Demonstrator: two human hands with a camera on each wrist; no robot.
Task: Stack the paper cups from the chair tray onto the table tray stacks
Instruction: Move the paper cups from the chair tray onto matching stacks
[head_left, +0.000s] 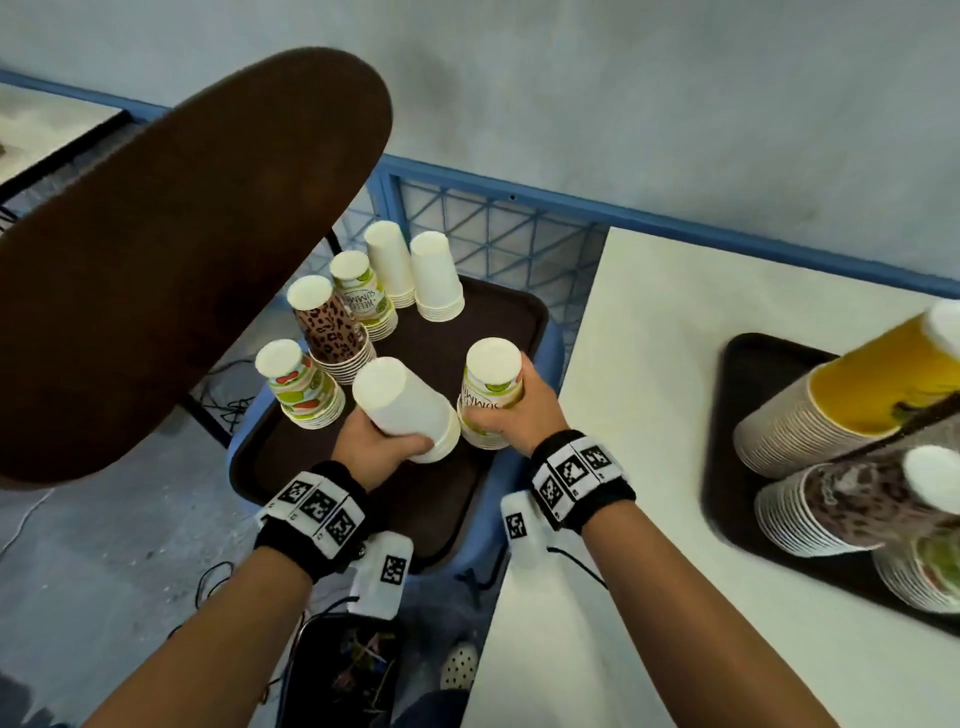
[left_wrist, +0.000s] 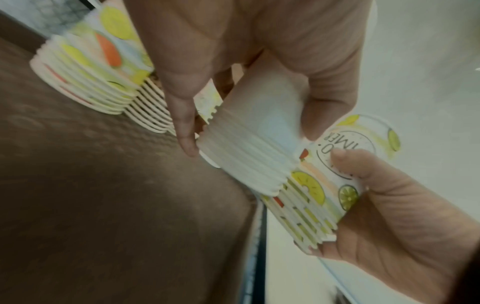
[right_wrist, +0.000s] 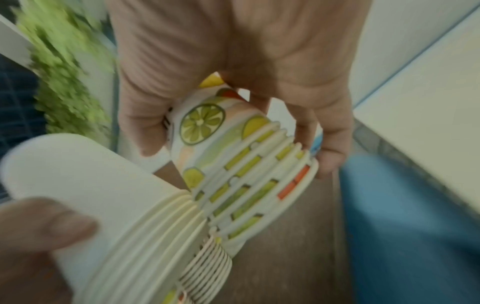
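Note:
A dark brown chair tray (head_left: 498, 312) holds several upside-down cup stacks. My left hand (head_left: 384, 441) grips a plain white stack (head_left: 405, 408), tilted with its rims lifted off the tray; the left wrist view shows my fingers round this white stack (left_wrist: 249, 148). My right hand (head_left: 524, 410) grips a citrus-print stack (head_left: 488, 395) beside it, tilted in the right wrist view (right_wrist: 233, 160). The two held stacks touch at their rims. On the white table a second dark tray (head_left: 737, 405) carries tall stacks, one yellow (head_left: 852, 395) and one leopard-print (head_left: 831, 509).
Left on the chair tray are a fruit-print stack (head_left: 301, 384), a leopard stack (head_left: 332, 332), another citrus stack (head_left: 363, 296) and two plain white stacks (head_left: 436, 275). A brown chair back (head_left: 182, 249) overhangs at the left. A blue mesh railing (head_left: 493, 223) runs behind.

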